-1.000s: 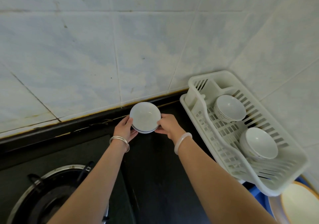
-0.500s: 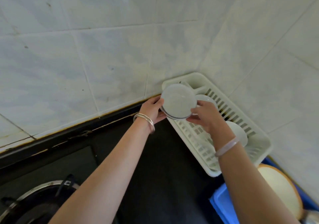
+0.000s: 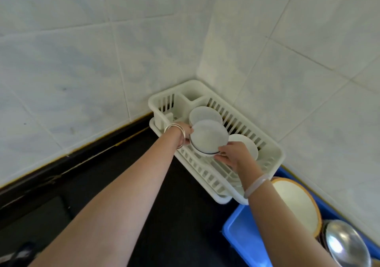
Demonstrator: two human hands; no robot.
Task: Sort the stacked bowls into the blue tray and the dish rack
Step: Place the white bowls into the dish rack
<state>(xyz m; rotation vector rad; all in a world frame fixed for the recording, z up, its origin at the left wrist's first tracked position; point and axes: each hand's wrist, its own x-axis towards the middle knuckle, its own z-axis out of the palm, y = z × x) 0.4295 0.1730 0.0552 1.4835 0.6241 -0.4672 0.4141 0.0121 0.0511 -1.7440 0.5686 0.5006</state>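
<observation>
Arms outstretched, left hand (image 3: 186, 136) and right hand (image 3: 234, 156) curled in grip.

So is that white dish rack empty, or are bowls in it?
Not empty: the dish rack holds a back bowl and a right bowl, both white; the stacked bowls are held over it.

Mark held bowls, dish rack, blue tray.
held bowls (image 3: 207, 138): head view, middle of the top bowl.
dish rack (image 3: 274, 152): head view, right corner rim.
blue tray (image 3: 240, 238): head view, bare left floor.
</observation>
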